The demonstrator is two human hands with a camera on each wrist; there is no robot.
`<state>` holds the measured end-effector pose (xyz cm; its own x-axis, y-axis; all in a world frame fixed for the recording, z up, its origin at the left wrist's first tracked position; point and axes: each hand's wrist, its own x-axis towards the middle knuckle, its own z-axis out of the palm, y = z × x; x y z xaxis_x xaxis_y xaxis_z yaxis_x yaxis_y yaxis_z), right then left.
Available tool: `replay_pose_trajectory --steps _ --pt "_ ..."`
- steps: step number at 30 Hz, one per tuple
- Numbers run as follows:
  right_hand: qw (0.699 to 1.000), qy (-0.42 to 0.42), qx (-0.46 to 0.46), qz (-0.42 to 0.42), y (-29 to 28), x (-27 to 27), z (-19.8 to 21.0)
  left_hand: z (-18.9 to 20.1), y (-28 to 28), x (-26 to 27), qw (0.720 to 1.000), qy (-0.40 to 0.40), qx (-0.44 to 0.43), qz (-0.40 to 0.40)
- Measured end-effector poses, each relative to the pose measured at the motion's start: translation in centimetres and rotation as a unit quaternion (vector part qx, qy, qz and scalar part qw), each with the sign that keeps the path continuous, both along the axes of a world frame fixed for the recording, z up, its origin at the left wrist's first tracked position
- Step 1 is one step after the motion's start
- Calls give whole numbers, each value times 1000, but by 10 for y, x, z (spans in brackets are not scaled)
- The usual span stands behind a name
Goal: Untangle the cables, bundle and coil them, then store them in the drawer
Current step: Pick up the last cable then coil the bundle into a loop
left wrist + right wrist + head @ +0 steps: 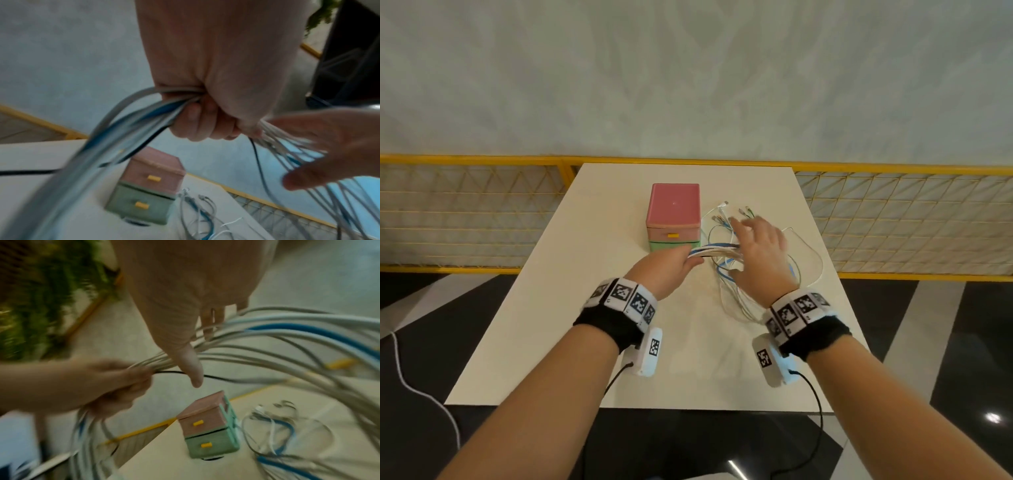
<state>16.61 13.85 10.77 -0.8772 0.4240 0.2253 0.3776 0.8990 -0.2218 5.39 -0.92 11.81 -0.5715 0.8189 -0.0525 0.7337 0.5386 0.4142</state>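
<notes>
A bundle of white, grey and blue cables stretches between my two hands above the white table. My left hand grips one end of the bundle in a fist. My right hand is spread with straight fingers over the loops, and the strands run past its thumb. Loose plug ends lie on the table behind the right hand, beside the small drawer box. Its pink upper drawer and green lower drawer have yellow handles and look closed.
A wide cable loop trails toward the table's right edge. A yellow mesh railing runs behind the table. Dark floor surrounds it, with a white cord on the left. A green plant shows in the right wrist view.
</notes>
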Motion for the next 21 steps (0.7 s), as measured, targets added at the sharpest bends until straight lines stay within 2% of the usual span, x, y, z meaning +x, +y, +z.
replay_pose_trajectory --steps 2,4,6,8,11,14,17,21 --pt "996 21 33 81 -21 -12 0 9 12 7 998 42 -36 -27" --pt "994 17 -45 101 -31 -20 4 18 17 10 997 46 -35 -48" --pt "991 35 -114 63 -23 -21 10 22 10 5 997 -3 14 -76" --pt "984 62 -169 15 -9 -16 17 23 -5 -5 995 -43 65 -62" --pt "976 59 -207 -16 2 -6 21 21 -23 -14 997 -27 65 -34" --pt "987 33 -156 -6 -5 -4 20 21 -19 -8 998 33 51 -15" --pt "994 51 -55 85 -26 -14 19 23 -4 2 994 94 47 -41" --pt "995 25 -47 81 -27 -16 31 33 -3 2 994 21 78 -77"
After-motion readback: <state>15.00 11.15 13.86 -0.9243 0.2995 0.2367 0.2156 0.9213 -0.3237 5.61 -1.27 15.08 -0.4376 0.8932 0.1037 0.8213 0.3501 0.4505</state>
